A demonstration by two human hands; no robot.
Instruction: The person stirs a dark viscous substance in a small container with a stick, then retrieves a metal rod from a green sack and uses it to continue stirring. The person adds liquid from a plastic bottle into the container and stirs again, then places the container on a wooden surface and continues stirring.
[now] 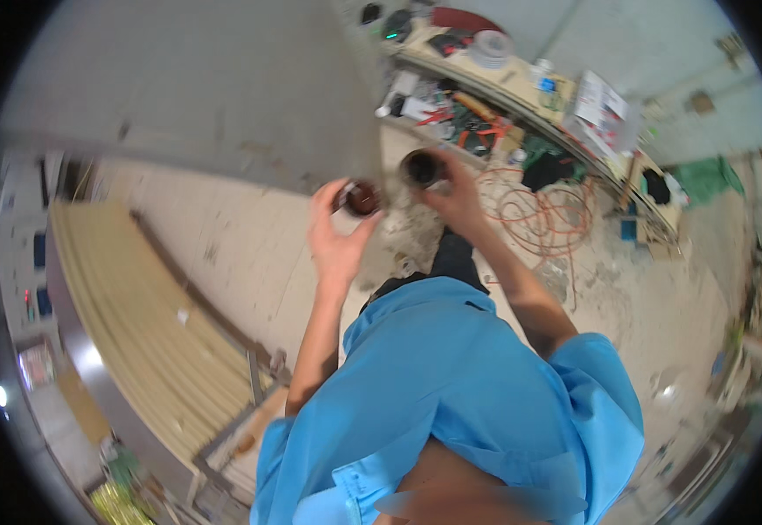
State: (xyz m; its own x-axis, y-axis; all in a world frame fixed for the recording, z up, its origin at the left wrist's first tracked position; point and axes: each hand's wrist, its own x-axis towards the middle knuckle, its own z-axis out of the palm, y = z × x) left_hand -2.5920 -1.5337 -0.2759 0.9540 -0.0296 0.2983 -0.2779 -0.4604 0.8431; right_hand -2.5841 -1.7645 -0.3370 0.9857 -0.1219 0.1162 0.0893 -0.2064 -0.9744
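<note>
Pale floor (635, 324) spreads around the person, reaching from the stacked corrugated sheets at lower left to the foot of the workbench at upper right. A large grey panel (188, 87) fills the upper left; its near edge and right corner come close to the left hand in this view. The beige corrugated sheets (136, 297) lie well apart from both hands. The cluttered workbench (516, 83) slants away, its front edge beyond the right hand, with an orange hose (545, 216) looped on the floor below.

The left hand (333, 234) is half curled, thumb and fingers grasping opposite sides of a reddish-brown round piece (361, 199). The right hand (457, 192) wraps the right side of a dark hollow round piece (421, 169) (perhaps a cup or short tube; blur leaves that unsure). A gap separates the two pieces, held before the body near the panel's corner.
</note>
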